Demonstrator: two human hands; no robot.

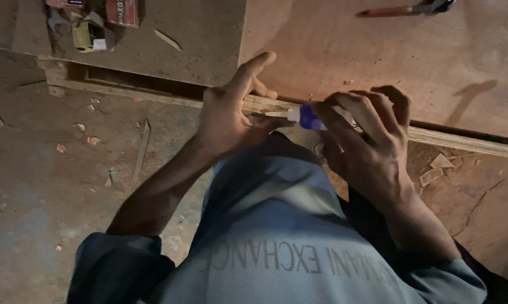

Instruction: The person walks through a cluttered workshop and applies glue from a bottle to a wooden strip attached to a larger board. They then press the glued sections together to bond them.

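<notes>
Squeezing a small glue tube point(304, 117), white nozzle and blue collar showing, in the right hand point(366, 149): grip wrapped tight about the tube body, fingers curled over the top, thumb side hidden. Nozzle pointing toward the left hand point(228, 115), tip just short of that thumb and lying along the pale edge of a plywood sheet point(445, 62). Left grip half open, holding nothing that can be seen; palm and thumb pressed against the sheet's edge, index finger stretched up onto the top face, other fingers tucked near the edge. Tube hovering right at the layered edge strip point(462, 142), which runs off to the right as a light band; whether the nozzle touches the wood cannot be told.

Below the hands, a light blue shirt point(276, 225) with dark lettering across it, sleeves reaching down both forearms. Beyond the sheet's far side, near the top right, a red-handled tool point(403, 9) lying flat on the plywood. To the upper left, a darker board point(181, 39) with small cardboard boxes point(99, 22) and a sliver of wood on it. Dusty floor point(34, 186) on the left, strewn with paper scraps and a thin wooden splinter point(142, 149); wood chips point(435, 169) on the cracked ground at the right.
</notes>
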